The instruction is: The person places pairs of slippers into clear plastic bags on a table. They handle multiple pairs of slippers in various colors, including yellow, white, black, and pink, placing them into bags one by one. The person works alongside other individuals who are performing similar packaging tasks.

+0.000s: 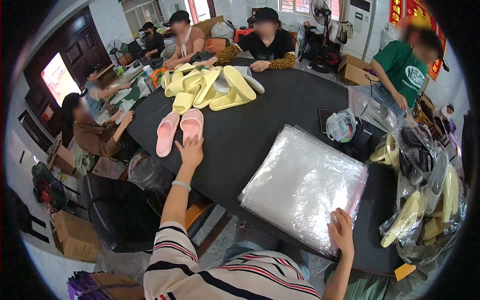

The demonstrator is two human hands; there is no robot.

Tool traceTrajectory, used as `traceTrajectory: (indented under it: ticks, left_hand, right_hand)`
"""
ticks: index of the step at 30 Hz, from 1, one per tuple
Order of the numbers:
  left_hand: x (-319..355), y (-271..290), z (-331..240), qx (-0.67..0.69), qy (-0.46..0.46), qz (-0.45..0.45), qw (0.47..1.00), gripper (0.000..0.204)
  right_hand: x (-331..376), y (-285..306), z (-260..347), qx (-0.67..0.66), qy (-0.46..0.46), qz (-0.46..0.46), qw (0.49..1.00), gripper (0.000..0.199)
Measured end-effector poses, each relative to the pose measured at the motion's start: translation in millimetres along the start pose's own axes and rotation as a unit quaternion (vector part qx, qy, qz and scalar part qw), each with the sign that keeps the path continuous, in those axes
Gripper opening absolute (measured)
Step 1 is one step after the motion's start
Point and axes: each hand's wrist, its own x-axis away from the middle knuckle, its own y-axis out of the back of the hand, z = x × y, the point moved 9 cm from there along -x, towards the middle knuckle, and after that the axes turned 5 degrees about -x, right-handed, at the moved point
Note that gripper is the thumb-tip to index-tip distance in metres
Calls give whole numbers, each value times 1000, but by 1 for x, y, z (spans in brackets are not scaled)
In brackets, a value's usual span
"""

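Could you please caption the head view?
Left hand touches pink slippers; right hand rests on clear bags.

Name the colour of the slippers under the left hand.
Pink slippers, best seen in the head view, touched by the left hand.
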Motion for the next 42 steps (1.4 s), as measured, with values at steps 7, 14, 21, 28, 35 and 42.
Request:
traceTrajectory:
  ticks: [7,14,21,28,35,42]
  left_hand:
    - [1,-34,91,21,81,86,993,45]
    - [-37,-59,158,-112,101,26,988,28]
    - [-23,1,32,248,-10,-125,961,55]
    - [51,141,-180,447,-208,16,870,55]
    - [106,147,-287,260,-365,38,893,58]
    - [112,131,-292,252,-325,36,911,60]
  right_hand:
    - [-1,-4,-7,-53,-77,-12,996,37]
    - [1,1,0,-2,-29,-16,999,41]
    - [9,68,-1,-24,-17,-163,986,41]
    - [78,191,-43,329,-157,-445,818,83]
    - [115,200,-139,337,-277,-399,807,101]
    - [142,201,-165,-177,-238,-484,823,65]
